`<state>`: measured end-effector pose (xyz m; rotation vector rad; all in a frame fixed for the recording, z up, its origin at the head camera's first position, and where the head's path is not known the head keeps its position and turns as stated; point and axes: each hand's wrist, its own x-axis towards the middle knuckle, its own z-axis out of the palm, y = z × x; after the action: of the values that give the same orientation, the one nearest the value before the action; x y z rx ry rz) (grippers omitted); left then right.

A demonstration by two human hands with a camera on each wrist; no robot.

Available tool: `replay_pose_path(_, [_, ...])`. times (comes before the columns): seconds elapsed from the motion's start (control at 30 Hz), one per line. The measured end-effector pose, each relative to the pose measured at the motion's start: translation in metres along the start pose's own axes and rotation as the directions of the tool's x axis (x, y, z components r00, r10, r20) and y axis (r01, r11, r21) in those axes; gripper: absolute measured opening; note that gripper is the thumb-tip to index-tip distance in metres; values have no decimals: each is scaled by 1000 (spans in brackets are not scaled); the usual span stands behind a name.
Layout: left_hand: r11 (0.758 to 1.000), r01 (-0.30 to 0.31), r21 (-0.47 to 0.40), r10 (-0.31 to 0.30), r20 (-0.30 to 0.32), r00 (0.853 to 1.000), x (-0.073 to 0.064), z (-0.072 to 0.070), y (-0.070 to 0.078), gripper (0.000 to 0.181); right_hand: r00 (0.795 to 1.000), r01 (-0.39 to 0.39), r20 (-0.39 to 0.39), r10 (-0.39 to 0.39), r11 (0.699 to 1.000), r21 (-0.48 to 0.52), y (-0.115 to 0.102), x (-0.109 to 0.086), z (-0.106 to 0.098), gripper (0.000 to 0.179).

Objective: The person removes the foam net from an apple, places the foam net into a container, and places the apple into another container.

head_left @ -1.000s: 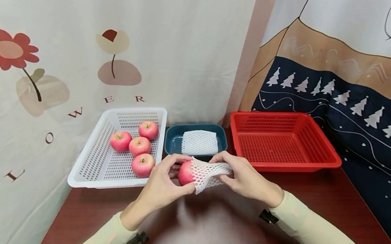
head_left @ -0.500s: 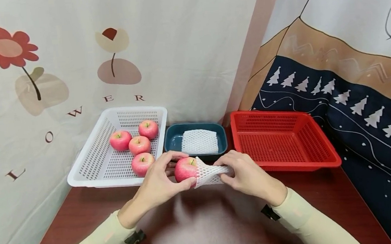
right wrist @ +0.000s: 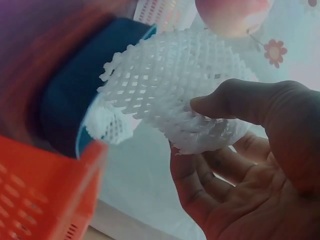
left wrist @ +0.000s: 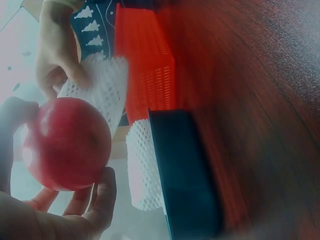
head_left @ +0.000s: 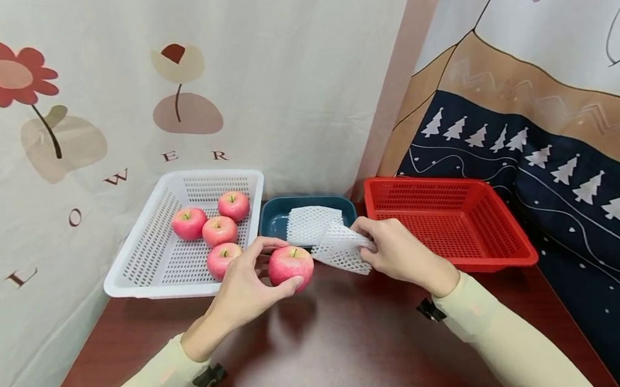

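A bare red apple is held in my left hand, thumb on the near side and fingers behind it. The left wrist view shows the same apple between thumb and curled fingers. My right hand pinches a white foam net sleeve, which hangs off to the left, apart from the apple. In the right wrist view the thumb presses the bunched end of the sleeve against the fingers. Behind the hands, a dark teal tray holds another white foam net.
At the left a white perforated basket contains several apples. On the right stands a red perforated basket. All of it rests on a brown wooden table, with printed curtains behind.
The foam net, earlier round part of the apple, has come off to the right in my right hand and is now apart. My left hand keeps hold of the apple, now fully bare.
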<state>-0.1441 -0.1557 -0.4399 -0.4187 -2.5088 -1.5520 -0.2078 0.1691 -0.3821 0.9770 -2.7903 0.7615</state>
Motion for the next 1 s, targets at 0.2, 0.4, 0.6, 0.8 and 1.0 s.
replay_pose_path(0.2, [1000,-5,7,6,-16,1000,2,-1,-4,67,1000,-15,-8,15,999,-49,2,28,-11,27])
replay_pose_path(0.4, [1000,-10,16,11,-19,1000,2,-2,-4,67,998,16,-53,-23,992,-122,-1,59,-18,27])
replay_pose_path(0.6, [1000,-23,7,23,-15,1000,3,0,-5,67,997,17,-70,-29,986,-166,-5,84,-14,31])
replay_pose_path(0.8, [1000,-9,1,9,-13,1000,0,0,-6,68,998,15,-61,-29,976,-217,-4,105,-3,36])
replay_pose_path(1.0, [1000,-8,14,8,-20,1000,-2,-2,-5,67,997,7,-69,-29,955,-296,-4,124,9,33])
